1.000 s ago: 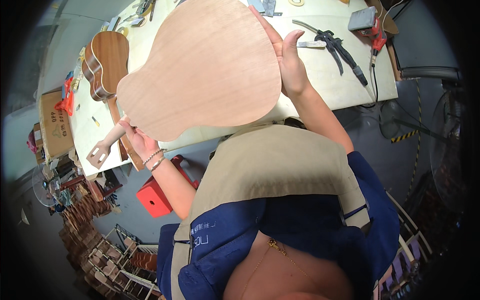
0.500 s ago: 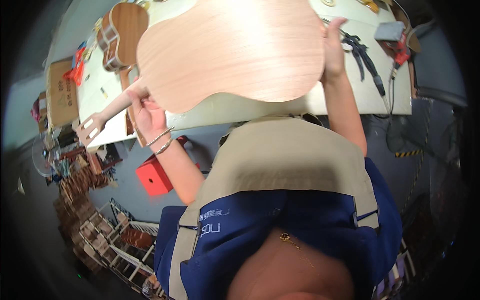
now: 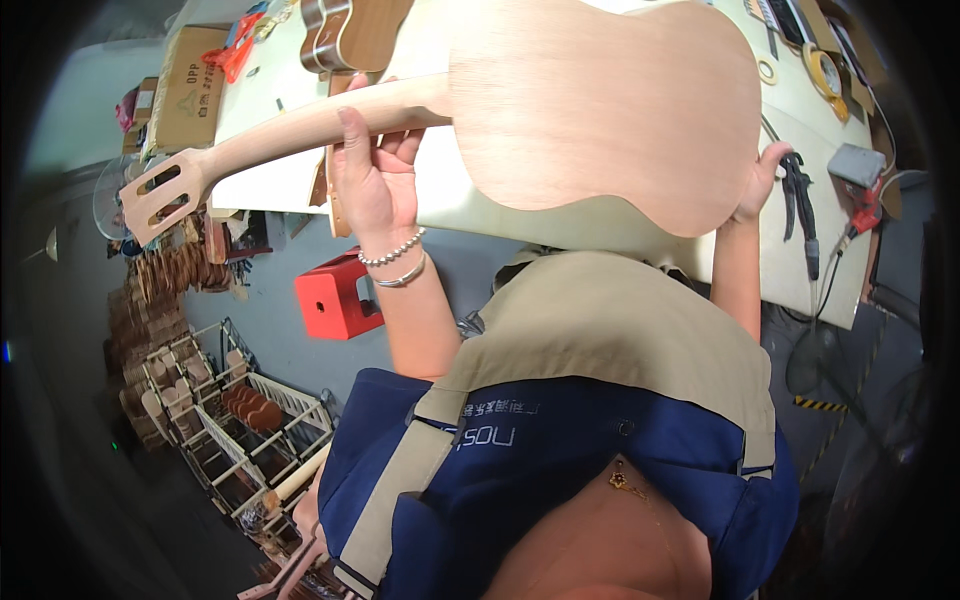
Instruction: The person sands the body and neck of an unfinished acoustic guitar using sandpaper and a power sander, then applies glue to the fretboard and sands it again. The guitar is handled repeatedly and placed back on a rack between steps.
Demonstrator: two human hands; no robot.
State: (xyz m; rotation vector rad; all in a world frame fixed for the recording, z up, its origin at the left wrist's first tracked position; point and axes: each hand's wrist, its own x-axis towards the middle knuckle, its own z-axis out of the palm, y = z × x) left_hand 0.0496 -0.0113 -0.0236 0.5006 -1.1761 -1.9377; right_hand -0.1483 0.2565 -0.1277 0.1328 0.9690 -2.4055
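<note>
An unfinished ukulele (image 3: 610, 110) of pale bare wood lies across both my hands, its smooth back facing up. Its neck points left and ends in a slotted headstock (image 3: 162, 195). My left hand (image 3: 380, 185) is closed under the neck near the body, thumb on the near side, with two bracelets at the wrist. Against the body's rounded right end, my right hand (image 3: 755, 190) grips the edge with its thumb sticking out. The right fingers are mostly hidden behind the wood. Beyond the neck, a brown ukulele (image 3: 355, 35) with pale edging rests on the table.
The pale worktable (image 3: 460, 215) carries black pliers-like clamps (image 3: 795, 205), a red-and-grey power tool (image 3: 860, 185) with a cord, and a tape roll (image 3: 825, 70). A cardboard box (image 3: 188, 90) is at the left. Below stand a red stool (image 3: 338, 297) and a rack (image 3: 240, 410) of wooden parts.
The unfinished ukulele has shifted right and its neck now shows in full. My left hand has moved right and up along the neck; my right hand stays at the body's end.
</note>
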